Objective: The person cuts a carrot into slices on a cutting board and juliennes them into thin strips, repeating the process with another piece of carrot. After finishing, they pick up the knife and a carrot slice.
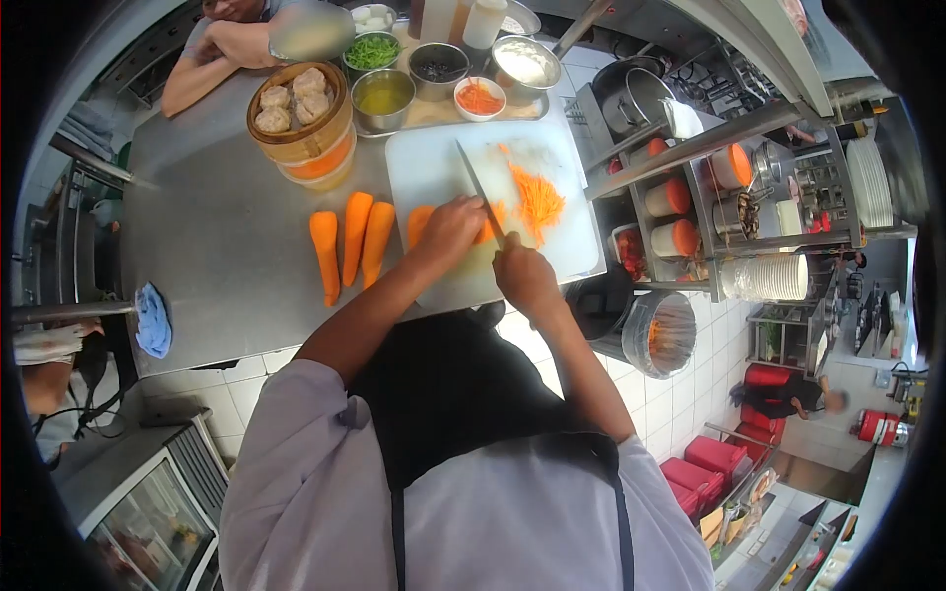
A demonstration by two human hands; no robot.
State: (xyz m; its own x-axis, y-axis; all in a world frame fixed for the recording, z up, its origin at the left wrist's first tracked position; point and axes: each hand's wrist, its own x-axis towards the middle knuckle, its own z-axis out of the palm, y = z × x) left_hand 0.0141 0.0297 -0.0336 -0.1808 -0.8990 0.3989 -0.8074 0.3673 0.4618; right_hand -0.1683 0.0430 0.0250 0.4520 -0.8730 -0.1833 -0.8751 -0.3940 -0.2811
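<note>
My right hand (pixel 525 273) is closed round the handle of a kitchen knife (pixel 474 178), its blade pointing away across the white cutting board (pixel 424 158). Beside the blade, my left hand (pixel 455 229) presses down on a peeled carrot (pixel 419 223), fingers curled over it. Orange shows on both sides of that hand, the middle being hidden. A pile of carrot shreds (pixel 540 202) lies on the board right of the knife. Left of the board, three whole peeled carrots (pixel 353 236) rest on the steel table (pixel 217 217).
A bamboo steamer (pixel 286 148) with dumplings stands at the back left. Several bowls, including chopped greens (pixel 371 51) and shredded carrot (pixel 480 98), line the back. A person's arms (pixel 222 59) lean on the far edge. A blue cloth (pixel 153 320) lies left; a lined bin (pixel 658 335) stands right.
</note>
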